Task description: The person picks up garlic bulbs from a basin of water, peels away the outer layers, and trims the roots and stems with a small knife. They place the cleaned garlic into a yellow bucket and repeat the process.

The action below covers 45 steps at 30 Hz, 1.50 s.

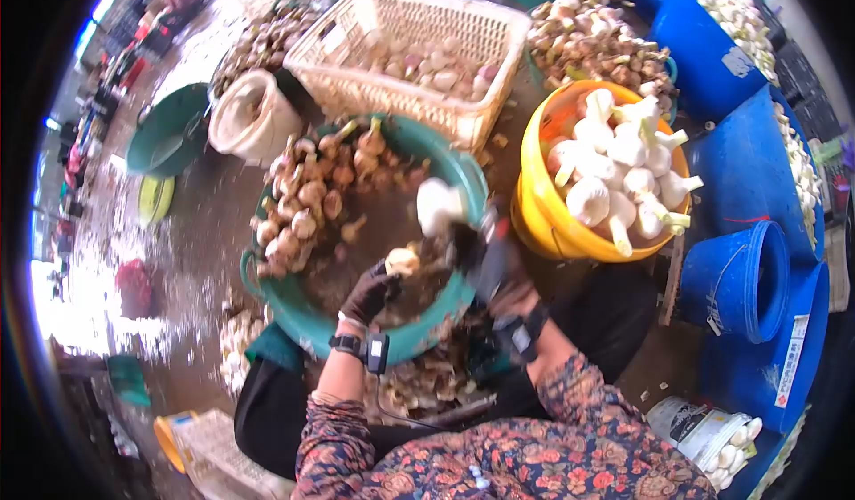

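My left hand (pixel 370 295), in a dark glove, is closed on a garlic bulb (pixel 403 261) over the near part of the green tub (pixel 252 273). My right hand (pixel 499 273), also gloved, is smeared by motion at the tub's right rim. Just beyond its fingers is a blurred white garlic bulb (pixel 441 206); whether the hand grips it I cannot make out. Unpeeled garlic (pixel 307 197) is heaped along the tub's left and far sides. To the right, a yellow bucket (pixel 543 219) is piled with clean white garlic bulbs (pixel 623 148).
Beyond the tub stands a cream plastic crate (pixel 401 90) with garlic inside, beside a white bucket (pixel 254 117). Blue containers (pixel 739 175) and a blue bucket (pixel 735 277) line the right side. Garlic skins (pixel 410 389) lie between my legs. At the left the floor (pixel 196 268) looks wet.
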Tool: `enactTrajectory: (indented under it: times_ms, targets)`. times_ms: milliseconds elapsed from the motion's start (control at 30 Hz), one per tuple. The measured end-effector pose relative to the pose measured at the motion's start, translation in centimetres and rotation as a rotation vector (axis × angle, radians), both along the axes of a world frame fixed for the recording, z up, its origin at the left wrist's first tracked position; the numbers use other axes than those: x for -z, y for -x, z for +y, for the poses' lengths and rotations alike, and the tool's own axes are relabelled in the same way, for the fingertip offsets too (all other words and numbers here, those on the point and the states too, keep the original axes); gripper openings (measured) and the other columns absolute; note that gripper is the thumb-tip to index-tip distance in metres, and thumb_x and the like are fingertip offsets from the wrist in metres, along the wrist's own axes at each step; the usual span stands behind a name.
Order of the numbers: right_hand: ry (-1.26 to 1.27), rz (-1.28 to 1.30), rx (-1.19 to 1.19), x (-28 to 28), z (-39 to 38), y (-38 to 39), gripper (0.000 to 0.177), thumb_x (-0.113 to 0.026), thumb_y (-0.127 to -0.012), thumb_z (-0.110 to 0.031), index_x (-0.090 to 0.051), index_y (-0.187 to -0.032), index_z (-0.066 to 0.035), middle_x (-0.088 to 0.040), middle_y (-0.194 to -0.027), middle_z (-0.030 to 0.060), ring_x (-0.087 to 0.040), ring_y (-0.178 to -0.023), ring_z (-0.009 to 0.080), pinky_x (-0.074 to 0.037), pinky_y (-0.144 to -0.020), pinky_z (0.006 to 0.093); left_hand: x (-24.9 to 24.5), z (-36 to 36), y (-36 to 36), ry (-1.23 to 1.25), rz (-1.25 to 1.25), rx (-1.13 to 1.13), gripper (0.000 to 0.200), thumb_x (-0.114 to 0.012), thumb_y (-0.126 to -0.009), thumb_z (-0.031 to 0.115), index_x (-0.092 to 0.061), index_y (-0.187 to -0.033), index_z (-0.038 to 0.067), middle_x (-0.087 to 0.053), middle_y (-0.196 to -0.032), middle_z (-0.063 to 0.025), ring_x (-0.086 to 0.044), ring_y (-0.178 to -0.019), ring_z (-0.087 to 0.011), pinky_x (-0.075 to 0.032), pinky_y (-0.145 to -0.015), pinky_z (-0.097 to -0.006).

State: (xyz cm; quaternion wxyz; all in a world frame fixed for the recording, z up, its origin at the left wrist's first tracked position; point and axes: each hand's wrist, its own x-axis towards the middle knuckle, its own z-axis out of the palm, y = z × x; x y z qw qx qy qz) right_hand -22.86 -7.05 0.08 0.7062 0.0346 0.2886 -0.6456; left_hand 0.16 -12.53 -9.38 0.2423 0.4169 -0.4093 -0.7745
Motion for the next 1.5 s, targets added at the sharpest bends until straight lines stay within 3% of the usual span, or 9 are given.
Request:
enactTrajectory:
  times_ms: [133, 233, 433, 633, 833, 1067, 1233, 1300, 1500]
  targets:
    - [0.085, 0.189, -0.083, -5.2, -2.0, 0.3, 0.048, -0.051, -0.088, -0.051, -0.061, -0.102, -0.006, -0.065, -0.078, 0.0056, -0.060, -0.058, 0.0187, -0.048, -0.053, 0.0322, -6.2, 2.9, -0.8, -0.027, 0.140, -0.011, 0.048, -0.057, -0.078, 0.008, -0.048, -0.125, 0.004, -0.058, -0.107, -0.0027, -0.056, -0.088, -0.0088, -0.047, -0.071, -0.0210]
    - [0.000, 1.429, -0.335, 0.9, 1.3, -2.2, 0.046, -0.060, -0.085, -0.044, -0.065, -0.074, 0.000, -0.059, -0.058, 0.0110, -0.059, -0.053, 0.0213, -0.043, -0.050, 0.0354, -10.1, 4.8, 0.5, 0.109, 0.204, -0.108, 0.053, -0.058, -0.074, 0.007, -0.046, -0.126, 0.004, -0.056, -0.110, -0.0048, -0.055, -0.093, -0.0118, -0.048, -0.074, -0.0230]
    - [0.060, 1.331, -0.262, 0.5, 4.6, -4.5, 0.042, -0.063, -0.082, -0.040, -0.065, -0.074, 0.001, -0.059, -0.061, 0.0189, -0.060, -0.058, 0.0307, -0.043, -0.052, 0.0379, -12.7, 7.9, 1.6, 0.234, -0.072, -0.013, 0.056, -0.072, -0.074, 0.016, -0.048, -0.122, 0.001, -0.056, -0.108, -0.0059, -0.055, -0.095, -0.0134, -0.048, -0.080, -0.0271]
    - [0.185, 1.666, -0.440, 1.2, 5.9, -5.1, 0.037, -0.059, -0.085, -0.035, -0.063, -0.077, 0.001, -0.059, -0.066, 0.0207, -0.059, -0.063, 0.0365, -0.044, -0.056, 0.0413, -13.0, 9.6, 1.6, 0.813, -0.638, 0.139, 0.049, -0.077, -0.070, 0.020, -0.058, -0.110, -0.001, -0.060, -0.096, -0.0092, -0.057, -0.089, -0.0159, -0.046, -0.081, -0.0303]
    - [0.170, 0.997, -0.519, 2.7, 6.2, -4.7, 0.030, -0.054, -0.089, -0.025, -0.061, -0.079, 0.002, -0.060, -0.066, 0.0051, -0.054, -0.058, 0.0145, -0.045, -0.055, 0.0312, -12.4, 9.2, -0.2, 0.317, -0.320, 0.065, 0.055, -0.074, -0.073, 0.019, -0.053, -0.116, -0.007, -0.061, -0.108, -0.0094, -0.056, -0.097, -0.0118, -0.046, -0.084, -0.0278]
    - [-0.149, 0.052, -0.609, 1.4, 6.8, -5.4, 0.061, -0.038, -0.087, -0.062, -0.061, -0.100, -0.007, -0.062, -0.081, 0.0032, -0.060, -0.070, 0.0174, -0.050, -0.064, 0.0291, -9.3, 11.0, 2.5, 0.203, -0.115, -0.145, 0.069, -0.078, -0.070, 0.020, -0.044, -0.125, -0.004, -0.054, -0.119, -0.0109, -0.053, -0.105, -0.0173, -0.044, -0.090, -0.0298]
    - [-0.005, 0.520, -0.641, 8.7, 5.6, -5.1, 0.054, -0.041, -0.090, -0.057, -0.062, -0.088, -0.007, -0.058, -0.072, 0.0007, -0.054, -0.065, 0.0121, -0.044, -0.058, 0.0282, -10.0, 9.8, 1.7, 1.005, -0.655, -0.198, 0.061, -0.077, -0.071, 0.016, -0.049, -0.122, -0.002, -0.060, -0.109, -0.0159, -0.058, -0.097, -0.0179, -0.047, -0.084, -0.0288]
    - [0.132, 0.859, -0.714, 7.9, 5.6, -5.5, 0.053, -0.042, -0.092, -0.053, -0.062, -0.080, -0.005, -0.055, -0.067, 0.0004, -0.050, -0.063, 0.0079, -0.040, -0.055, 0.0263, -9.8, 9.4, 0.7, 0.715, -0.565, 0.163, 0.038, -0.074, -0.074, 0.012, -0.061, -0.106, -0.003, -0.066, -0.092, -0.0129, -0.061, -0.084, -0.0152, -0.048, -0.076, -0.0271]
    - [0.291, 0.765, -0.786, 3.3, 5.8, -4.4, 0.049, -0.067, -0.082, -0.015, -0.044, -0.123, 0.000, -0.057, -0.111, 0.0056, -0.055, -0.096, 0.0129, -0.046, -0.085, 0.0272, -7.8, 9.2, -0.1, 0.044, -0.248, -0.356, 0.022, -0.058, -0.089, 0.015, -0.062, -0.103, -0.001, -0.067, -0.091, -0.0064, -0.060, -0.079, -0.0129, -0.048, -0.073, -0.0263]
